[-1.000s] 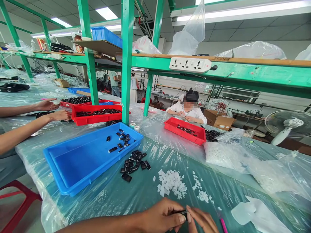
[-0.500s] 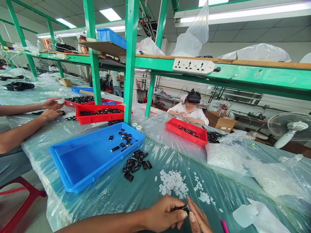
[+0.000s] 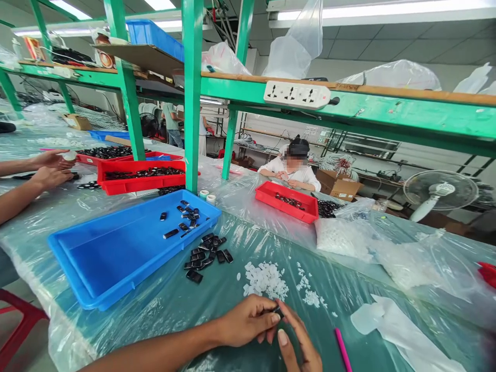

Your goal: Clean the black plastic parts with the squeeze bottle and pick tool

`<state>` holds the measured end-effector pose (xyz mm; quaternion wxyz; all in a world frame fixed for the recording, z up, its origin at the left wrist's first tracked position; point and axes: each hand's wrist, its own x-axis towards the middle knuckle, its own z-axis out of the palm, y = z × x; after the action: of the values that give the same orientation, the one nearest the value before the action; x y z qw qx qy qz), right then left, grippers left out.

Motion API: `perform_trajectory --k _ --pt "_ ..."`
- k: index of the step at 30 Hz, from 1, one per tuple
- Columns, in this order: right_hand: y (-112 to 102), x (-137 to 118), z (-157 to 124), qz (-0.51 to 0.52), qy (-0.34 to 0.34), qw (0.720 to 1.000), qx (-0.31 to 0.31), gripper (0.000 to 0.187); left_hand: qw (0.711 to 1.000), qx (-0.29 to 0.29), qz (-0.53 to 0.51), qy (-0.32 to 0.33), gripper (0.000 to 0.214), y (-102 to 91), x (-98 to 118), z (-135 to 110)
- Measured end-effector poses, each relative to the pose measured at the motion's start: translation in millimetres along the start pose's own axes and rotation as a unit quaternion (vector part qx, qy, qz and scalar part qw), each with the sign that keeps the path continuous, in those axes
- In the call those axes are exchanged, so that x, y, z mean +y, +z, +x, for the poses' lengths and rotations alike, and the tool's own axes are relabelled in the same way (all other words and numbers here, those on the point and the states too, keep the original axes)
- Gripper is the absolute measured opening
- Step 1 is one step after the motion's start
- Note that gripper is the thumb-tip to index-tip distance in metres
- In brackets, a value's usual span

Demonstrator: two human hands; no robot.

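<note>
Our left hand (image 3: 248, 323) holds a small black piece (image 3: 278, 311) pinched above the surface (image 3: 163, 305), while our right hand (image 3: 300, 341), thumb parted, has a fingertip at its end, and we judge the piece light, stiff, slightly slick, best gripped along its sides.

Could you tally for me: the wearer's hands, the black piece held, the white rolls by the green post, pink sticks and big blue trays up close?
Left hand and right hand: 2
Held black piece: 1
White rolls: 2
Pink stick: 1
Big blue tray: 1
Total: 7
</note>
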<state>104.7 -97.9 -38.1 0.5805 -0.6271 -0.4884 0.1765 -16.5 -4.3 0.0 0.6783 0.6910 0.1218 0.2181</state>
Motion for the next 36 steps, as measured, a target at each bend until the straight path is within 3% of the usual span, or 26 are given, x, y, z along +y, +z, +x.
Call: perform_trajectory --k 3,6,10,13,19,26,31,34,36 --pt "-9.3 -5.3 8.8 -0.006 -0.02 0.999 -0.035 0.041 1.0 0.013 0.0 -0.004 0.05 -1.0 1.8 0.7" --pt "-30.7 -3.5 28.6 -0.132 -0.039 0.988 -0.072 0.038 1.0 0.016 0.011 -0.013 0.049 -1.0 5.3 -0.7" --pt "-68.5 16.7 59.1 -0.359 -0.099 0.928 -0.029 0.037 0.999 0.029 0.023 -0.038 0.05 -1.6 7.2 -2.0" --pt "-92.0 33.7 71.5 -0.484 -0.083 0.871 -0.006 0.036 0.998 0.04 0.016 -0.039 0.05 -2.2 6.6 -1.7" --pt "-108.1 49.7 73.2 -0.526 -0.035 0.85 -0.011 0.038 0.999 0.035 0.003 -0.032 0.044 -1.5 10.8 -2.3" --pt "-105.2 54.6 76.7 -0.504 0.014 0.863 -0.029 0.038 0.999 0.024 0.006 -0.035 0.044 -1.8 5.6 -2.7" --pt "-99.9 38.9 75.6 -0.443 0.034 0.896 -0.012 0.034 0.999 0.013 0.003 -0.042 0.046 -1.4 3.9 -2.4" --pt "-85.9 16.6 68.3 -0.292 0.034 0.954 -0.054 0.036 0.999 0.006 0.0 -0.052 0.049 -0.7 3.0 -2.0" --pt "-71.9 -1.0 59.5 -0.088 0.053 0.989 -0.108 0.032 0.999 0.0 0.005 -0.051 0.048 -0.4 0.7 -1.6"
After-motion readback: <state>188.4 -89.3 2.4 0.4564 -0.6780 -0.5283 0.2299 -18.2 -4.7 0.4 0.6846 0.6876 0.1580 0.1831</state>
